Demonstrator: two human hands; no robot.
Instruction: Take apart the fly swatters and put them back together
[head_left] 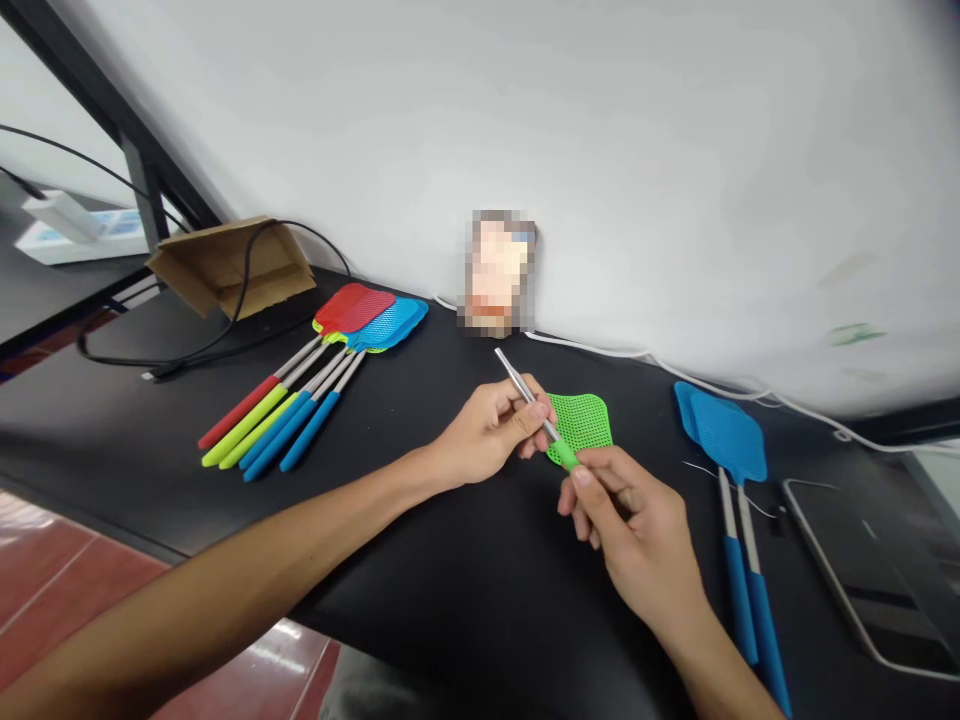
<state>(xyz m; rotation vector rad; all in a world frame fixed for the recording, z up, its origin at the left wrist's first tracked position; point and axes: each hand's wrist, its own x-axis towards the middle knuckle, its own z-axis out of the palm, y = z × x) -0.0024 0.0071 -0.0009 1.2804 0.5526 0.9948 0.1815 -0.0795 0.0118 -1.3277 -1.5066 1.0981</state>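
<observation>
A fly swatter handle [525, 390], a silver metal rod with a green grip, is held slanting in front of me, its bare metal end pointing up and away. My left hand [499, 425] pinches the rod between thumb and fingers. Closed on the green grip is my right hand [630, 515], which covers most of it. A green mesh fly swatter head [589, 420] rests on the table just behind my hands, partly hidden by them. No join shows between the head and the rod's visible end.
Several red, yellow-green and blue fly swatters [300, 385] lie piled on the left, near a cardboard box [236, 270] and black cable [247, 265]. On the right are two blue fly swatters [731, 440] and a phone-like device [862, 570]. A pixelated object [496, 275] leans against the wall.
</observation>
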